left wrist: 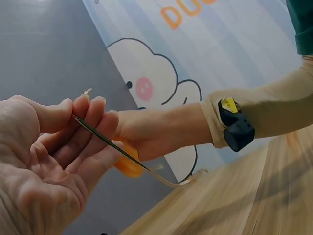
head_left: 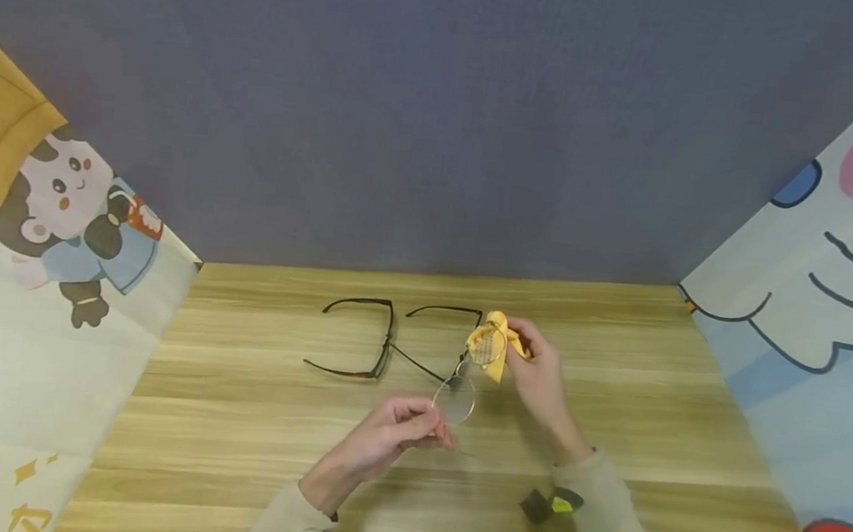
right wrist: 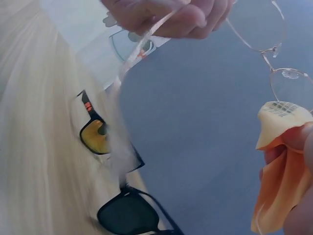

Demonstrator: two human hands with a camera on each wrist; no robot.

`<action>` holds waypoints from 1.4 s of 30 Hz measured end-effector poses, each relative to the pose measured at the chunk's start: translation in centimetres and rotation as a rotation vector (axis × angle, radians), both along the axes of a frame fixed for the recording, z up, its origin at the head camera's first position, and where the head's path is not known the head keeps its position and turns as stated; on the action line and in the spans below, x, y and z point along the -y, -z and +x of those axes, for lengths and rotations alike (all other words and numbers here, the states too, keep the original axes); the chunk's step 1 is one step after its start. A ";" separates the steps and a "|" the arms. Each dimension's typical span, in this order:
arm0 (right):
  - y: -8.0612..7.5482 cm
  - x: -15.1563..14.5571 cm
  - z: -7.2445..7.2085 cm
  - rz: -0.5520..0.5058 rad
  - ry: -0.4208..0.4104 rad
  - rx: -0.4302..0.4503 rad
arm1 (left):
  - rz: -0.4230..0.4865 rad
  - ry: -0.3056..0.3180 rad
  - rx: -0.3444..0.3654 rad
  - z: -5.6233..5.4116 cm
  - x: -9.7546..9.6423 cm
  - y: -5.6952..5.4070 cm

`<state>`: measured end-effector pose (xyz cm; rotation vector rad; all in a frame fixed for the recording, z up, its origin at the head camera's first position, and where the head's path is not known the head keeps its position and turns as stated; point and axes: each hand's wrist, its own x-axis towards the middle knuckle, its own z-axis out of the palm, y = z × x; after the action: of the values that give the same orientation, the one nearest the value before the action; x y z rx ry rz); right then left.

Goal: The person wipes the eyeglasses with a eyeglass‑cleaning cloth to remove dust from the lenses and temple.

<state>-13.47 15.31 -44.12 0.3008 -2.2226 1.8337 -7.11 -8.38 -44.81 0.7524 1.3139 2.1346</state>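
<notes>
Thin wire-rimmed eyeglasses (head_left: 455, 400) with round clear lenses are held up above the table between the two hands. My left hand (head_left: 391, 430) pinches them at one side; in the left wrist view, a slim temple arm (left wrist: 110, 142) runs out past the fingers. My right hand (head_left: 538, 375) grips a yellow cloth (head_left: 496, 370) folded around the other lens. A printed grid on the cloth (right wrist: 283, 110) shows in the right wrist view. A pale blurred strip, seemingly a temple arm, crosses that view below the left hand (right wrist: 166, 19).
Two black-framed pairs of glasses lie on the wooden table (head_left: 231, 451) behind the hands. One has yellow lenses (right wrist: 94, 138), the other dark lenses (right wrist: 128, 215). A grey panel (head_left: 437, 133) rises behind the table, with cartoon-printed panels (head_left: 827, 331) at both sides.
</notes>
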 end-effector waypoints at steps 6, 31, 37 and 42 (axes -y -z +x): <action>-0.6 0.2 0.1 0.002 -0.001 -0.065 | 0.020 0.011 -0.022 0.3 0.1 -0.2; 0.1 -0.9 0.4 0.132 -0.046 0.041 | -0.086 -0.026 0.025 0.4 0.0 -0.2; -0.8 -0.4 0.3 0.096 -0.040 -0.012 | -0.063 -0.041 0.020 0.5 -0.1 -0.1; 0.0 -0.7 0.3 0.118 -0.049 0.012 | 0.015 -0.032 -0.034 0.6 0.0 0.1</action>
<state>-13.12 16.02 -44.10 0.3703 -2.3569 1.7353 -6.53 -8.41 -44.86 0.7819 1.3372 2.1684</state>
